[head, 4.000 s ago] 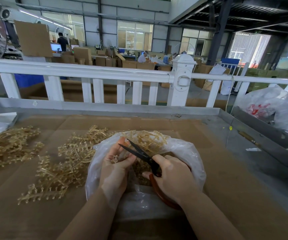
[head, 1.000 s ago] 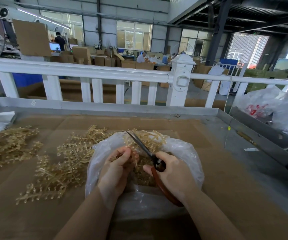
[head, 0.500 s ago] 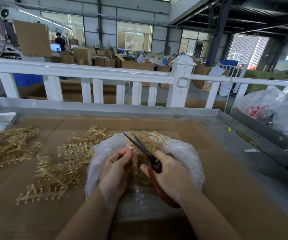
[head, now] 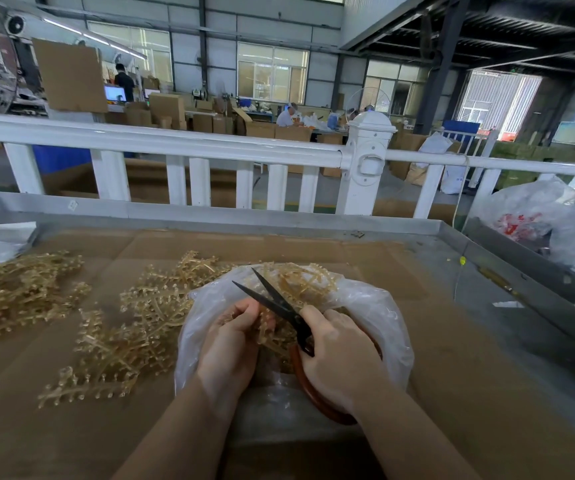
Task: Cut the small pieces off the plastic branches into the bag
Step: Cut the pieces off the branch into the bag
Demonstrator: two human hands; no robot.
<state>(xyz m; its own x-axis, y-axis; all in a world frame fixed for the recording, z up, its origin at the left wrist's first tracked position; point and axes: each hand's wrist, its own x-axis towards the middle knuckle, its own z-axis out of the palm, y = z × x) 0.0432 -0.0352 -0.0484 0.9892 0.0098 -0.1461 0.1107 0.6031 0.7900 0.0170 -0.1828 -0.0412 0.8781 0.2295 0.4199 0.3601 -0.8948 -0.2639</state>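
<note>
A clear plastic bag [head: 379, 313] lies open on the cardboard-covered table, with cut golden pieces inside. My left hand [head: 230, 344] pinches a golden plastic branch [head: 272, 332] over the bag's mouth. My right hand [head: 338, 355] grips the black scissors [head: 272, 299] by their red-brown handle loops. The blades are spread apart and point up and to the left, just above the branch. More golden branches rise out of the bag's far side [head: 300, 278].
A heap of golden branches [head: 130, 323] lies left of the bag, and another pile [head: 16, 292] sits at the far left. A white railing [head: 189, 147] runs behind the table. Large plastic bags [head: 552, 216] stand at the right.
The scissor blades, nearly together half a second ago, have spread apart. My left hand has stayed on the branch over the bag.
</note>
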